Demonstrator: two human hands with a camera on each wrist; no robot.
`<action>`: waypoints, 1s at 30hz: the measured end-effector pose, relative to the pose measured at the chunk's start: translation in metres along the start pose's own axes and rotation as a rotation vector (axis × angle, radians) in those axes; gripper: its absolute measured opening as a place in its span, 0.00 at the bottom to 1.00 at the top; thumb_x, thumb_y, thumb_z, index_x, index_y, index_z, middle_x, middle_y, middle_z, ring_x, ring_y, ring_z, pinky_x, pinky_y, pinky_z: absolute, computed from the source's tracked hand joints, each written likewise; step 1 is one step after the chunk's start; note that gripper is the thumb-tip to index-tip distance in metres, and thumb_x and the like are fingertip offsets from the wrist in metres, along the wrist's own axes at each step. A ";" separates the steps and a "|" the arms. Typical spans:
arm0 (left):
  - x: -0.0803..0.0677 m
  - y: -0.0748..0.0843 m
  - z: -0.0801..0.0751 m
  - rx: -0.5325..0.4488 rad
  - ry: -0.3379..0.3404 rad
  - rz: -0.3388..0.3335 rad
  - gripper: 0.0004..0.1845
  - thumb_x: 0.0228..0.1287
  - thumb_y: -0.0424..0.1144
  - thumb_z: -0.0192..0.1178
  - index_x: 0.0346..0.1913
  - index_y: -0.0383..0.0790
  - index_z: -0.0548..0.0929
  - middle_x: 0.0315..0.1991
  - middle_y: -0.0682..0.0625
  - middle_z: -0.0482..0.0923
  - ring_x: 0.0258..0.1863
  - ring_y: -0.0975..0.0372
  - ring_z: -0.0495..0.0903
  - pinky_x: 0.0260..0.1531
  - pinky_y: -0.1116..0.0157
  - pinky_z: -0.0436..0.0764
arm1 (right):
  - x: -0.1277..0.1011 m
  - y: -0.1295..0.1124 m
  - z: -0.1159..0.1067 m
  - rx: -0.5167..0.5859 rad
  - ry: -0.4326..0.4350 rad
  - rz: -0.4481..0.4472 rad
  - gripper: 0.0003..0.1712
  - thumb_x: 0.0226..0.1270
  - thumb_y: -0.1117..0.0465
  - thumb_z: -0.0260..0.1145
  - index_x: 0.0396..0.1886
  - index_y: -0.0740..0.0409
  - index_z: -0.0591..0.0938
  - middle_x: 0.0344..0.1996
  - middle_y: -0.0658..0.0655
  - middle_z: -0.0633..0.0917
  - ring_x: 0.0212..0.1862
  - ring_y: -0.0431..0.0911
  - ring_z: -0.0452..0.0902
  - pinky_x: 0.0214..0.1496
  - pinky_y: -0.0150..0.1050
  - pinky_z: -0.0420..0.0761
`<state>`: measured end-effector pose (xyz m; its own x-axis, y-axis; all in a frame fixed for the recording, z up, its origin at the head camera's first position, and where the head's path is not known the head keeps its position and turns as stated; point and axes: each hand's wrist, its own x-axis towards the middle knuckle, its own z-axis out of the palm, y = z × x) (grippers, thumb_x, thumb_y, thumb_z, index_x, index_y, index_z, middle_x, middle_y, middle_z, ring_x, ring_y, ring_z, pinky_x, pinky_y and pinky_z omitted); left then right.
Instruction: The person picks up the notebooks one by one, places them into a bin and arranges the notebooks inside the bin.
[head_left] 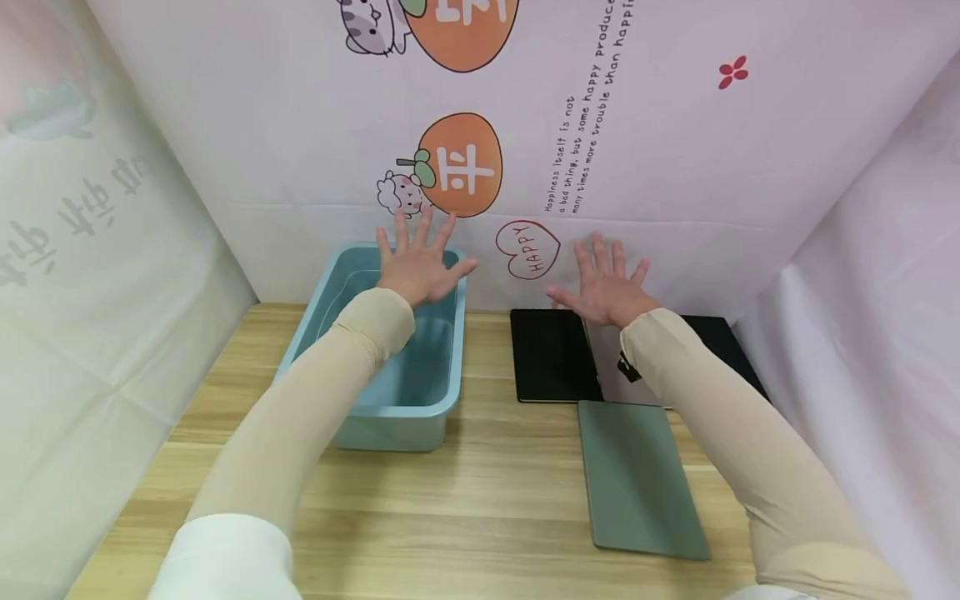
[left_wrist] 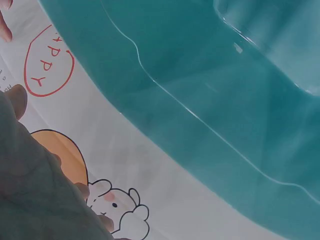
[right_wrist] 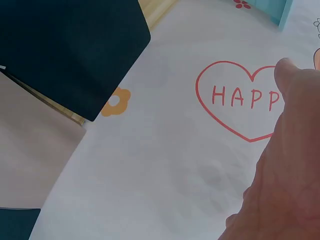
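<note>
Both of your hands are up with fingers spread in the head view, holding nothing; your left hand (head_left: 417, 265) hovers over the far end of the blue tub (head_left: 352, 415), your right hand (head_left: 606, 283) over the black notebook (head_left: 551, 354); a green notebook (head_left: 639, 477) lies nearer you on the wooden table (head_left: 480, 500). Left wrist view now: teal tub wall (left_wrist: 225, 75) fills the picture above the printed cloth (left_wrist: 125, 165). Right wrist view: your thumb (right_wrist: 295, 100) sits against the red heart (right_wrist: 235, 100); the black notebook's corner (right_wrist: 70, 45) shows top left.
</note>
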<state>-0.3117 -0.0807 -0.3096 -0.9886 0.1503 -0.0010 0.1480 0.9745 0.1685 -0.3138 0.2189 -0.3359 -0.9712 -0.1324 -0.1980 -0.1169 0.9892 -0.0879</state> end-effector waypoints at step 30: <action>-0.024 -0.048 -0.029 0.016 0.001 0.010 0.43 0.75 0.70 0.36 0.83 0.63 0.32 0.85 0.45 0.26 0.80 0.39 0.18 0.74 0.32 0.26 | -0.009 0.024 0.033 0.045 -0.010 -0.037 0.65 0.66 0.16 0.37 0.84 0.55 0.33 0.83 0.66 0.31 0.81 0.70 0.23 0.71 0.79 0.26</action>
<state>-0.2956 -0.1363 -0.2887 -0.9872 0.1595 0.0015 0.1579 0.9756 0.1526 -0.3010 0.2413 -0.3686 -0.9643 -0.1696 -0.2032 -0.1431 0.9799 -0.1389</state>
